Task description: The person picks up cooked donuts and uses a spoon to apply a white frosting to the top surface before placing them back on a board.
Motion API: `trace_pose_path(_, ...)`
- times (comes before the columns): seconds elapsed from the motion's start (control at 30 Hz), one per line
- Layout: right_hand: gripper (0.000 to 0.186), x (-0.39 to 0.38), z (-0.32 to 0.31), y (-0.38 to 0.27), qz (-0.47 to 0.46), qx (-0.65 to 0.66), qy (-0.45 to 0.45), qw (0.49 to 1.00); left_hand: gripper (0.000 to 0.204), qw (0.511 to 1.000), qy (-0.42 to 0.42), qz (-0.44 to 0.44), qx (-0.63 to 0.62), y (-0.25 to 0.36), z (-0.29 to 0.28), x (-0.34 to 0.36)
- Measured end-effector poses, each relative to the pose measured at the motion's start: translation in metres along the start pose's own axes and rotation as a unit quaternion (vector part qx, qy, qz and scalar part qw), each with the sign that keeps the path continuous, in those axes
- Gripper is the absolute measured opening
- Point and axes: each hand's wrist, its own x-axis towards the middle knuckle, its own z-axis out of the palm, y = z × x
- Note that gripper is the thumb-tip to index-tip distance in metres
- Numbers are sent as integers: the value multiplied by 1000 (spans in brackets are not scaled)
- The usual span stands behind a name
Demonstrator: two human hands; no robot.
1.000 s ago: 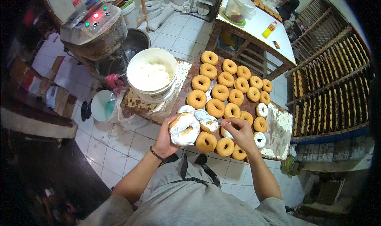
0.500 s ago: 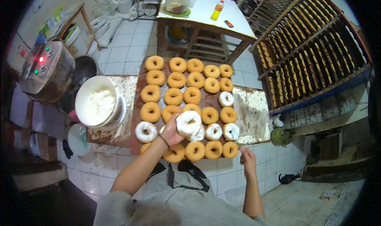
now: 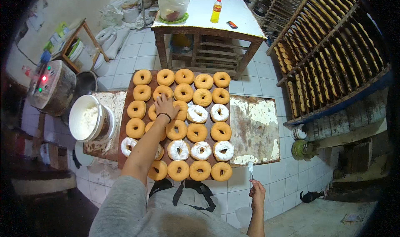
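Left hand (image 3: 163, 106) splayed over golden ring doughnuts (image 3: 183, 112), none gripped.
Right hand (image 3: 257, 190) pinches white-tipped metal spoon (image 3: 250, 166) by counter's (image 3: 252, 133) near edge.

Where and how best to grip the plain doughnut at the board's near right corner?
Probably pinch the plain doughnut by its round outer edge, coming from the near right: it lies flat, that side free, with a coated doughnut beyond and another plain doughnut on its left.

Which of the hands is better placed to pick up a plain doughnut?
Probably the left hand: it is over the plain doughnuts, while the right hand holds a spoon away from them.
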Motion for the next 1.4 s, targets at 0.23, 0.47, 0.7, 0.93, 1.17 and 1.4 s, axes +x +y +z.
trace_pose_path(0.23,25,23,42,-13,-9,32,-57,998,45,785,-151,-60,-597,-51,-79,-16)
trace_pose_path(0.47,21,11,193,-84,-103,35,-208,972,80,163,-190,-110,-962,-143,-202,-141)
trace_pose_path(0.7,22,-106,461,-142,-252,-177,-435,846,66,63,-186,-260,-945,-275,-206,-253)
trace_pose_path(0.93,19,-148,674,-133,-621,-510,-261,535,61,38,-98,-286,-953,-383,-211,-285)
trace_pose_path(1.17,25,-181,686,-140,-442,-599,-436,506,62,66,-15,-272,-960,-439,-225,-280)
trace_pose_path(1.4,21,-186,666,-162,-168,-391,-558,712,63,86,-2,-252,-964,-449,-225,-255)
